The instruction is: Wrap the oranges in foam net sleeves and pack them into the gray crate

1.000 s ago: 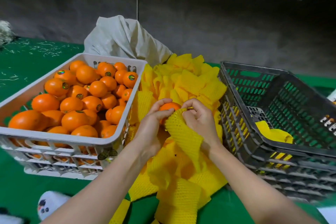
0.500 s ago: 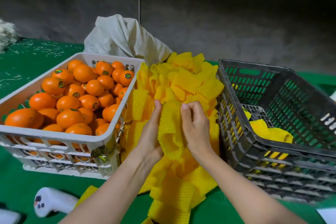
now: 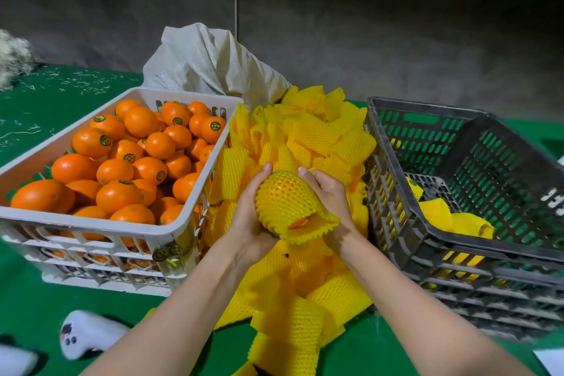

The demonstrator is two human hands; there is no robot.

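Note:
Between the two crates I hold an orange inside a yellow foam net sleeve (image 3: 285, 203); a bit of orange peel shows at the sleeve's open lower end. My left hand (image 3: 248, 210) cups it from the left and my right hand (image 3: 328, 195) grips it from the right. A white crate (image 3: 91, 224) full of bare oranges (image 3: 116, 171) stands at the left. The gray crate (image 3: 427, 232) stands at the right with a few sleeved oranges (image 3: 451, 217) on its floor.
A heap of loose yellow foam sleeves (image 3: 305, 137) fills the gap between the crates and spills toward me. A pale woven sack (image 3: 207, 61) lies behind the heap. A white controller (image 3: 82, 334) rests on the green table at the lower left.
The sleeve has been pulled down over the orange, which now sits fully covered. Both hands shifted from the sleeve's mouth to the sides of the wrapped fruit.

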